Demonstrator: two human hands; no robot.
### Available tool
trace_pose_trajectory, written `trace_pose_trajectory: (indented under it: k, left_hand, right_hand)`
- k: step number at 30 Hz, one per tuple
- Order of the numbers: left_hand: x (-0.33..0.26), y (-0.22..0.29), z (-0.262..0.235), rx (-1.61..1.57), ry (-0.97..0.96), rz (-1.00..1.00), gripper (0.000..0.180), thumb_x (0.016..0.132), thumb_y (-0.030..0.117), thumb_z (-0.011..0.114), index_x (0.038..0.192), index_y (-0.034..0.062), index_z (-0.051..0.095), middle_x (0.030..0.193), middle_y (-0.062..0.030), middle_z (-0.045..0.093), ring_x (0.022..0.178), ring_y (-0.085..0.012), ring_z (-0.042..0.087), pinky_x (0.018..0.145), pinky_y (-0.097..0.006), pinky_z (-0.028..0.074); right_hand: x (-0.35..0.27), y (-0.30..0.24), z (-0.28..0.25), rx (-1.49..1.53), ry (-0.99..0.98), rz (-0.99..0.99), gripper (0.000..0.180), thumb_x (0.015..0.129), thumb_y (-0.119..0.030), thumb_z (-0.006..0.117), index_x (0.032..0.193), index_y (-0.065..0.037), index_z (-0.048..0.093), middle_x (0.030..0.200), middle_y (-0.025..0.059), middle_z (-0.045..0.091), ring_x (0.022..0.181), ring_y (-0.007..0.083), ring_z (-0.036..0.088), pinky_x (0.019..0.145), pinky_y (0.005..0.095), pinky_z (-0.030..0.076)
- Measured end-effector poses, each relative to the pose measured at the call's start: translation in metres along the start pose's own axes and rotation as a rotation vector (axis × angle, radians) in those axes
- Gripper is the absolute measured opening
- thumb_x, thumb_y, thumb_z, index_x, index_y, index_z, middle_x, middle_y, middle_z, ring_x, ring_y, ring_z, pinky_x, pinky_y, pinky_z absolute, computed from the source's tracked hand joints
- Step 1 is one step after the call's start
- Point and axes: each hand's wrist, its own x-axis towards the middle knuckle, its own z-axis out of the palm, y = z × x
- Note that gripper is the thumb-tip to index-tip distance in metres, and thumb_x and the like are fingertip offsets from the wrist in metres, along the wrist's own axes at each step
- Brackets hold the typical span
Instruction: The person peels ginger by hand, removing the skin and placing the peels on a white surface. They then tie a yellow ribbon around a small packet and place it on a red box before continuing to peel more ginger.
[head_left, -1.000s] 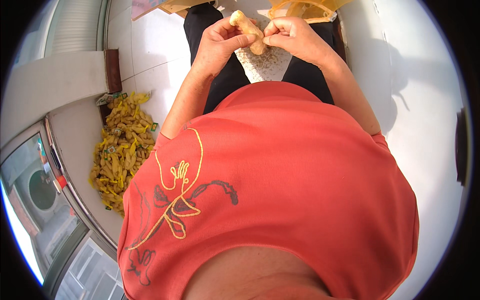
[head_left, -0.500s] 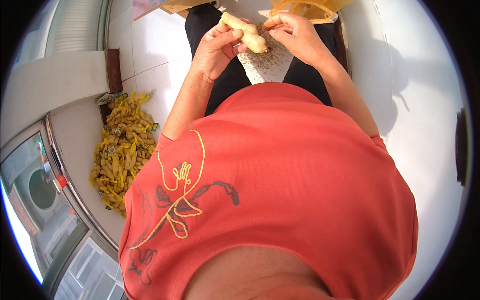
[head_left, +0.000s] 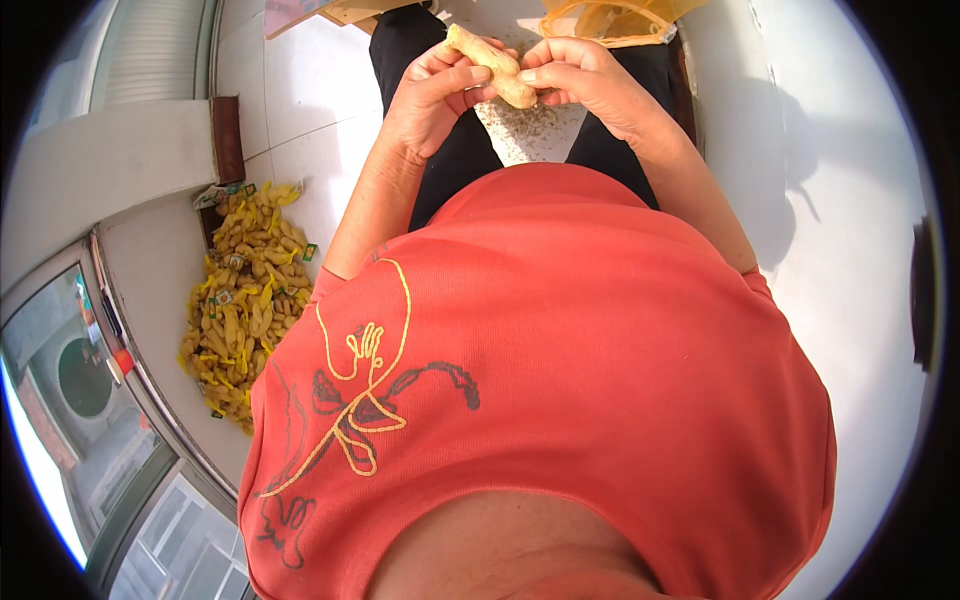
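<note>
Filling the middle and bottom of the frame, a red shirt [head_left: 620,360] carries a looping floral outline in yellow and dark grey on its left part. Along the right side runs a smooth pale surface [head_left: 850,230] with soft shadows across it. A metal-framed window [head_left: 85,400] bends around the lower left. White floor tiles [head_left: 295,85] show at the upper left, and below them, left of centre, lies a heap of knobbly tan roots [head_left: 245,315] among bright yellow netting and small green tags. Black trousers [head_left: 440,175] cover two spread legs at the top centre. Between the knees, both hands meet: the left hand [head_left: 430,95] grips a pale ginger-like root [head_left: 488,65], thumb on the near face and fingers curled behind, while the right hand [head_left: 585,85] pinches the same root by its right edge, thumb pressed against it. The root sits in the top centre, slanting from upper left to lower right. Just right of the hands, a translucent orange-yellow bag [head_left: 610,22] touches the upper edge. Smallest are the brownish crumbs [head_left: 522,125] scattered beneath the root
</note>
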Motion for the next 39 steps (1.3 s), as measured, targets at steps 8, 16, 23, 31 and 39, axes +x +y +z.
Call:
trace_pose_trajectory:
  k: [8, 16, 23, 31, 39]
  left_hand:
    - [-0.001, 0.000, -0.001, -0.027, -0.054, -0.028, 0.031, 0.087, 0.011, 0.058, 0.117, 0.0015, 0.057, 0.111, -0.0117, 0.064, 0.102, -0.0181, 0.061, 0.086, -0.029, 0.050]
    - [-0.002, 0.002, -0.004, -0.070, -0.042, -0.022, 0.031, 0.087, 0.012, 0.057, 0.117, 0.0027, 0.056, 0.114, -0.0118, 0.062, 0.104, -0.0174, 0.059, 0.087, -0.028, 0.049]
    - [0.003, -0.007, -0.012, -0.223, -0.005, -0.021, 0.028, 0.089, 0.012, 0.056, 0.115, 0.0010, 0.054, 0.113, -0.0131, 0.060, 0.101, -0.0184, 0.060, 0.085, -0.028, 0.051]
    - [0.004, -0.007, -0.008, -0.392, 0.197, -0.039, 0.019, 0.088, 0.007, 0.058, 0.104, -0.0006, 0.057, 0.102, -0.0125, 0.064, 0.092, -0.0191, 0.064, 0.079, -0.030, 0.055]
    - [0.005, -0.007, -0.007, -0.228, 0.251, 0.048, 0.015, 0.086, 0.007, 0.061, 0.100, 0.0015, 0.059, 0.095, -0.0092, 0.065, 0.087, -0.0169, 0.064, 0.076, -0.030, 0.056]
  right_hand:
    - [0.000, 0.001, -0.002, 0.077, -0.080, 0.047, 0.019, 0.085, -0.020, 0.059, 0.096, -0.005, 0.063, 0.091, 0.0034, 0.064, 0.083, 0.0091, 0.061, 0.077, 0.0218, 0.048]
    - [-0.004, 0.001, 0.004, -0.026, 0.050, 0.027, 0.022, 0.092, -0.021, 0.051, 0.100, -0.003, 0.061, 0.095, 0.0058, 0.065, 0.085, 0.0116, 0.064, 0.076, 0.0228, 0.050]
    - [-0.005, 0.005, 0.004, -0.006, 0.038, -0.045, 0.024, 0.094, -0.022, 0.051, 0.102, -0.002, 0.060, 0.094, 0.0064, 0.066, 0.085, 0.0105, 0.065, 0.072, 0.0218, 0.050]
    - [-0.009, 0.004, 0.005, 0.021, 0.116, -0.105, 0.023, 0.093, -0.018, 0.052, 0.104, 0.001, 0.060, 0.091, 0.0070, 0.066, 0.082, 0.0098, 0.064, 0.070, 0.0198, 0.047]
    - [-0.008, 0.006, 0.008, -0.059, 0.115, -0.186, 0.022, 0.089, -0.021, 0.058, 0.094, 0.000, 0.062, 0.085, 0.0058, 0.066, 0.075, 0.0070, 0.061, 0.066, 0.0191, 0.047]
